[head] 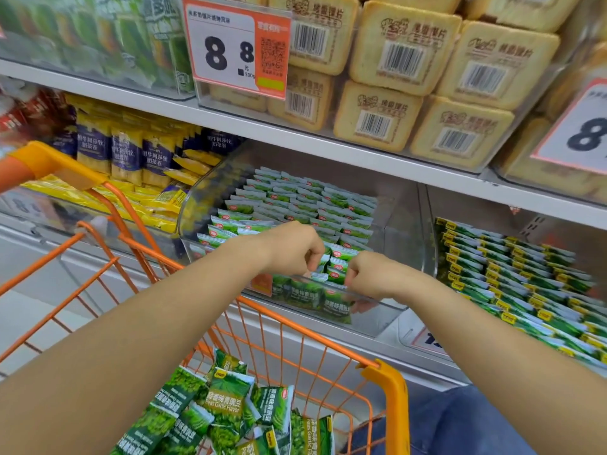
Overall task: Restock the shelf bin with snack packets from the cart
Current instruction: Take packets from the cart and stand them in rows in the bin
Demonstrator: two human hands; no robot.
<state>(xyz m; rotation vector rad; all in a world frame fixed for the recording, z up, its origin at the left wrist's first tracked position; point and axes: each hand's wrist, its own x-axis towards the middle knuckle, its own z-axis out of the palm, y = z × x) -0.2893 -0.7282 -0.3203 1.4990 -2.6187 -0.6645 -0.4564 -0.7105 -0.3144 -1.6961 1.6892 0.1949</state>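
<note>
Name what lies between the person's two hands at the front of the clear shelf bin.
In the head view, upright green snack packets fill the gap between the left hand and the right hand, just behind the shelf bin front wall.

Two hands: left hand [297, 246], right hand [368, 274]. One orange cart [384, 382]. Two price tags fully legible or partly so [236, 49]. Green snack packets [226, 402] too numerous to count
</note>
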